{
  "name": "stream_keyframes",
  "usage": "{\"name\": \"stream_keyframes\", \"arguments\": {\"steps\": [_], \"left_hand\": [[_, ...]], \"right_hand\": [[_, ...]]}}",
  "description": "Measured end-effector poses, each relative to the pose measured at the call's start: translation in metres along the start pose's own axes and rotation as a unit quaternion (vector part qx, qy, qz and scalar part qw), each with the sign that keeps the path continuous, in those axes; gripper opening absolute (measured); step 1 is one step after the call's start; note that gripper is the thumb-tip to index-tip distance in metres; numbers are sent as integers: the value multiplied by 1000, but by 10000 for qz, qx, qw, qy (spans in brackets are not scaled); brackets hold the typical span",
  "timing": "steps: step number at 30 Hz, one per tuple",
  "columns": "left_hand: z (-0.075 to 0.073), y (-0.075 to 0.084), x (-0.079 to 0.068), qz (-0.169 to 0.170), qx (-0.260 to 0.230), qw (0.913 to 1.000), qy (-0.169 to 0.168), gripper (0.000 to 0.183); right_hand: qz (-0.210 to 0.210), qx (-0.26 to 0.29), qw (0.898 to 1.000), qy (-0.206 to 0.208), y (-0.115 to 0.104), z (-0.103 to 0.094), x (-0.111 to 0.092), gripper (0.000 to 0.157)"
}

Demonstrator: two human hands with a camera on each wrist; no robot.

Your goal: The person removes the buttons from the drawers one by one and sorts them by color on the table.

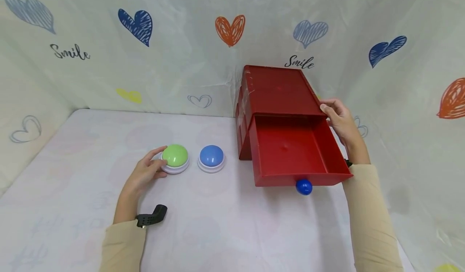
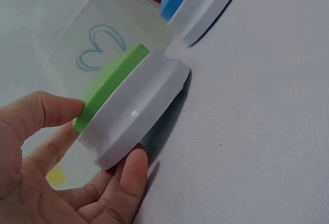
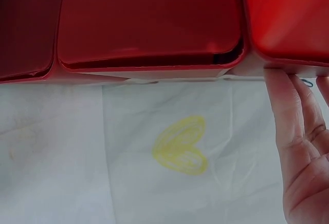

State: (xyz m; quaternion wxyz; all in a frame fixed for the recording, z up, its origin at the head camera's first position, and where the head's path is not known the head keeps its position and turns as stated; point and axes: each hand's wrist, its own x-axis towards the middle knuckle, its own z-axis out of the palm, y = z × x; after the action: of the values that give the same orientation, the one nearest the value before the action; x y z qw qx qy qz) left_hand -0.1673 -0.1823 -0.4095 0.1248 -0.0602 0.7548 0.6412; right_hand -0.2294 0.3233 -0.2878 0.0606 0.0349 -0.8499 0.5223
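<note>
My left hand point(image 1: 139, 175) grips a green dome push button point(image 1: 175, 155) with a white base on the table. In the left wrist view, the thumb rests on the green cap point(image 2: 110, 88) and other fingertips reach under the white base, whose near edge looks slightly raised. Beside it sits a blue dome button point(image 1: 212, 156). A red drawer cabinet point(image 1: 279, 90) stands at the right, its top drawer point(image 1: 287, 151) pulled out, with a blue round knob point(image 1: 304, 187). My right hand point(image 1: 343, 124) touches the cabinet's upper right front corner; in the right wrist view, straight fingers point(image 3: 285, 111) press its side.
A white cloth covers the table point(image 1: 203, 231), and a pale sheet point(image 1: 181, 62) printed with hearts hangs behind. The pulled-out drawer juts over the table toward me. On my left wrist is a black strap device point(image 1: 152, 216).
</note>
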Motion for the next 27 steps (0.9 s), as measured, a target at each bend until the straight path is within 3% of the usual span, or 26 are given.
{"name": "stream_keyframes", "arguments": {"steps": [5, 21, 27], "left_hand": [[1, 3, -1, -68, 383, 9992, 125, 57], [0, 3, -2, -263, 551, 9976, 322, 57], [3, 4, -1, -307, 860, 9945, 505, 55]], "right_hand": [[-7, -57, 10000, 44, 1, 0, -2, 29], [-139, -87, 9998, 59, 0, 1, -2, 26], [-124, -202, 9997, 72, -1, 1, -2, 29]]}}
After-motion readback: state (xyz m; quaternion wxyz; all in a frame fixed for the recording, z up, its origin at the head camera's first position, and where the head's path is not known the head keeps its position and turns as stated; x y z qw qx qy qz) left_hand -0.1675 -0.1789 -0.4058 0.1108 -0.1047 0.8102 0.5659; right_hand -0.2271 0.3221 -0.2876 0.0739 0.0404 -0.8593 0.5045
